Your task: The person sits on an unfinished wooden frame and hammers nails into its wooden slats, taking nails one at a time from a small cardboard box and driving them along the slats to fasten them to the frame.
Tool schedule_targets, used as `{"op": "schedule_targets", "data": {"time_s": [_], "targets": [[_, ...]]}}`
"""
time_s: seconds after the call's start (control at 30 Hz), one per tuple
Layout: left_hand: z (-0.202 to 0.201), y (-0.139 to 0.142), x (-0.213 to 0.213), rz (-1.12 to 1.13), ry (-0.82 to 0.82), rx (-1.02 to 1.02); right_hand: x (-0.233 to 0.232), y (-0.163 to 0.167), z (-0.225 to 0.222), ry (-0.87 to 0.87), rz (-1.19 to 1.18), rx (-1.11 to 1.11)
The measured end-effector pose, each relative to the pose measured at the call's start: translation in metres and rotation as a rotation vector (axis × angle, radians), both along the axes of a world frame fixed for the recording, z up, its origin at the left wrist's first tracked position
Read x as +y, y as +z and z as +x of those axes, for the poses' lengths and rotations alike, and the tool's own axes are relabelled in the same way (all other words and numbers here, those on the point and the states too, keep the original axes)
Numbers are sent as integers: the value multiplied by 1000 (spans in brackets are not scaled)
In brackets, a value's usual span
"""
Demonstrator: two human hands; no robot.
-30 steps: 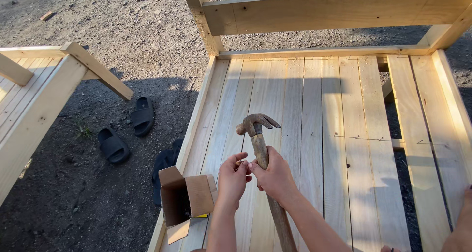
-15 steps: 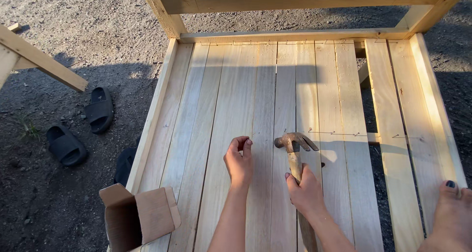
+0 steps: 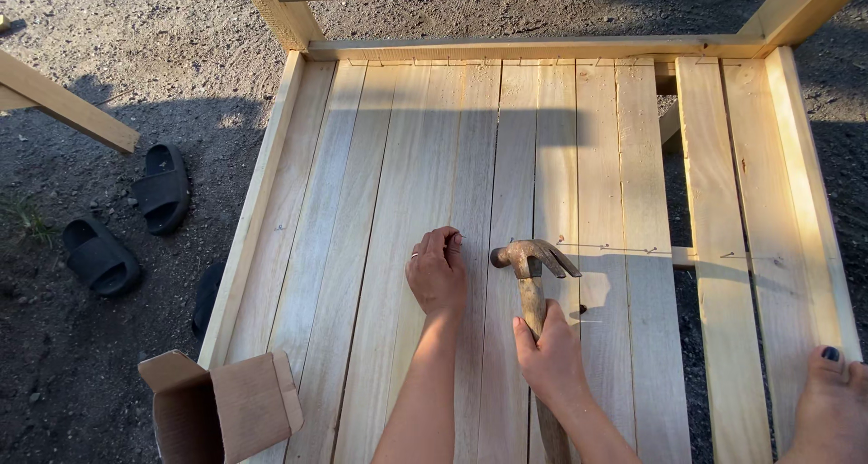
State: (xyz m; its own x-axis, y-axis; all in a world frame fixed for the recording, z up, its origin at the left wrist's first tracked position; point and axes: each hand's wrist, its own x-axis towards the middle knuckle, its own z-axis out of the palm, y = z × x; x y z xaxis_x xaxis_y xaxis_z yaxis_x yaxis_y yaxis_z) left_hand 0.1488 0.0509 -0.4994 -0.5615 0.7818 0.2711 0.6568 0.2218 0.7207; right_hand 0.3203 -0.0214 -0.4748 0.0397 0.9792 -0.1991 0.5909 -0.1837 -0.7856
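Two hands at work on the slatted wooden frame (image 3: 380,202): our left hand (image 3: 437,272) rests on a slat, fingertips pinched on a small nail (image 3: 460,238) to stand it upright. Our right hand (image 3: 549,360) wraps the claw hammer (image 3: 532,269) mid-handle, head poised just beside the nail; cardboard box (image 3: 221,410) sits near.

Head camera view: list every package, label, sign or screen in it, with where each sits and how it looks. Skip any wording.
Cardboard box: the only package, at the bottom left, by the near left edge of the wooden slat platform, below and left of the left hand; small, plain brown, top flaps open, partly cut off by the frame.
Labels, signs, screens: none in view.
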Motion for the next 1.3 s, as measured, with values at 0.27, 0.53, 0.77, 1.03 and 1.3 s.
{"op": "schedule_targets", "data": {"time_s": [0.27,0.53,0.77,1.03,1.3], "targets": [[0,0,0,-43,-3,29,-27,1,-3,-185,-297,228],[-2,-5,1,-70,4,56,-47,-11,-2,-221,-326,436],[0,-3,1,-39,3,84,-44,0,-4,-233,-392,383],[0,-1,1,-65,1,99,-44,4,-5,-216,-370,378],[0,0,0,-99,-19,99,-44,5,-6,-218,-349,376]]}}
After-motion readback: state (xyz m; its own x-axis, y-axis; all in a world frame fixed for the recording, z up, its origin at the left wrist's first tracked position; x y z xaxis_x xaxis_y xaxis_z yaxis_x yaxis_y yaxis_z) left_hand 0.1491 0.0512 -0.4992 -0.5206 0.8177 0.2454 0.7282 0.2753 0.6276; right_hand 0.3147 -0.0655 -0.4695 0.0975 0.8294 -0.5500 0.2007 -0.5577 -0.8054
